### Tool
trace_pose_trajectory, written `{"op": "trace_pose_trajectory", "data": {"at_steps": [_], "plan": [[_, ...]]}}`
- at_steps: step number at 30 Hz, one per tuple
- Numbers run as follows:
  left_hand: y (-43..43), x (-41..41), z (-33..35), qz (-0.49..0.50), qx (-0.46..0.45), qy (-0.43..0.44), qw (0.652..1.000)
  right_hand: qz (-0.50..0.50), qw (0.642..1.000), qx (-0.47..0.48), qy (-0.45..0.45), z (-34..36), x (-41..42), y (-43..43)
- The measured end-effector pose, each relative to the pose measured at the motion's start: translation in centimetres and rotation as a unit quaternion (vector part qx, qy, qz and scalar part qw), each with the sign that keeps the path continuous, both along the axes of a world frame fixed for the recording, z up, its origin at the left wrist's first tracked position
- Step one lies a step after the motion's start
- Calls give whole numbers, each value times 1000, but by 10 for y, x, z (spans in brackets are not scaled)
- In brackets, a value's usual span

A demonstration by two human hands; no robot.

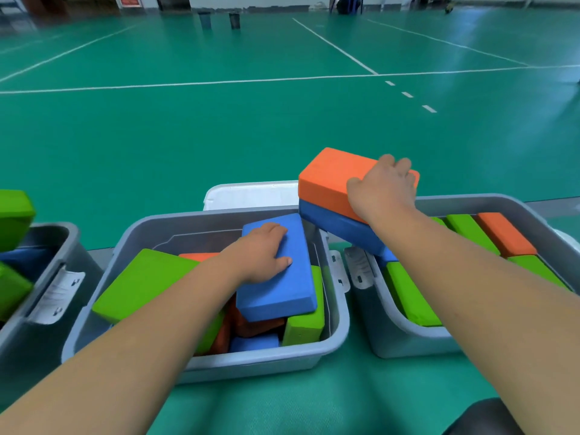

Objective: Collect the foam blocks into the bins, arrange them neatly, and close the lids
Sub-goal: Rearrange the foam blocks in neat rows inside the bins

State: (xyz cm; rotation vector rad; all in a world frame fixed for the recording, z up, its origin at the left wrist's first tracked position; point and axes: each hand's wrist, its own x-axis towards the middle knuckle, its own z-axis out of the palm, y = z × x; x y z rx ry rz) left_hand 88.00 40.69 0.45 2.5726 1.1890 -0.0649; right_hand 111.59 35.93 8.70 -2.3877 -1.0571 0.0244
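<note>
the middle bin point(204, 368) is grey and has foam blocks in it, lying in a jumble. a blue block point(282, 290) lies on top of the pile at the right side of the middle bin. the left hand point(260, 255) lies on top of this blue block. its fingers point(277, 229) are close together and nearly straight, flat on the top of the block, and the thumb lies flat on it too. a big green block point(138, 287) leans at the left side of the middle bin, under the left arm. more orange, blue and green blocks lie lower down in the middle bin.

just past the far right corner of the middle bin, the right hand point(381, 189) grips an orange block point(329, 180). its fingers point(403, 164) curl over the far edge of the block. the orange block sits on a second blue block point(339, 227), touching it. i cannot tell if the hand holds that one too.

the right bin point(408, 340) stands just right of the middle bin, with green and orange blocks packed in rows. the left bin point(53, 237) stands just left of the middle bin, with green and blue blocks in it. a white sticker point(59, 296) is on the side of the left bin, and its writing is too small to read. a white lid point(251, 194) lies just behind the middle bin. far beyond the middle bin, the green floor point(219, 136) has white lines on it.
</note>
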Motion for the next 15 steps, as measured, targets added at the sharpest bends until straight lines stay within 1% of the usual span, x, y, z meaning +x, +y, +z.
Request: {"op": "trace_pose_trajectory", "data": {"at_steps": [2, 6, 10, 15], "plan": [[2, -13, 3, 8, -3, 11, 1000, 37, 999, 10, -14, 1, -18, 5], [4, -45, 15, 32, -25, 36, 998, 116, 992, 38, -16, 1, -54, 18], [7, -83, 25, 69, -25, 57, 996, 191, 981, 24, -11, -4, -87, 32], [9, -134, 24, 155, -48, 159, 974, 305, 952, -25, 2, -16, -130, 40]]}}
